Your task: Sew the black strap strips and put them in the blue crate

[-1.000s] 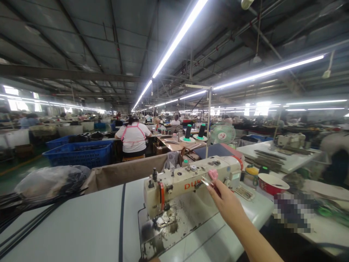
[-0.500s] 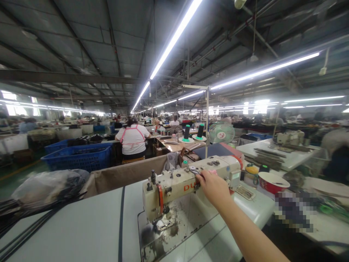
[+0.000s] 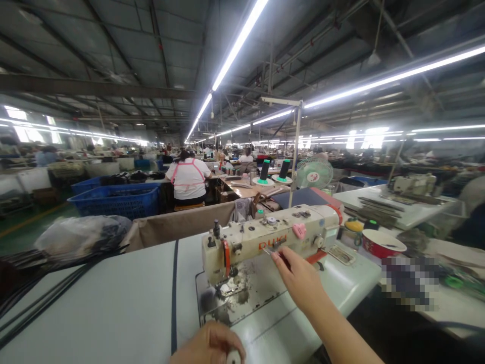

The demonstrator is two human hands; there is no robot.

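Note:
My right hand [image 3: 299, 278] is closed on a small metal tool [image 3: 267, 249], whose thin shiny tip points left. The hand hovers in front of the arm of a cream sewing machine [image 3: 310, 222] with orange trim. What kind of tool it is I cannot make out. At the bottom edge my left hand [image 3: 210, 344] is partly in view, its fingers curled round a bobbin [image 3: 234, 357], a small pale disc. Below the needle area lies a worn, stained metal bed plate [image 3: 261, 301]. A pink ornament [image 3: 299, 231] is stuck on the machine's arm.
The pale green table [image 3: 125, 303] has a dark strip across it. Black cords [image 3: 49, 303] and a plastic-wrapped bundle [image 3: 83, 235] lie left. Behind stand thread cones [image 3: 264, 172], a fan [image 3: 313, 173], blue crates [image 3: 117, 202] and a seated person [image 3: 189, 177]. A red-and-white bowl [image 3: 383, 243] sits right.
My right hand has lifted off the machine's top and come down in front of it with the tool. My left hand has entered at the bottom with the bobbin.

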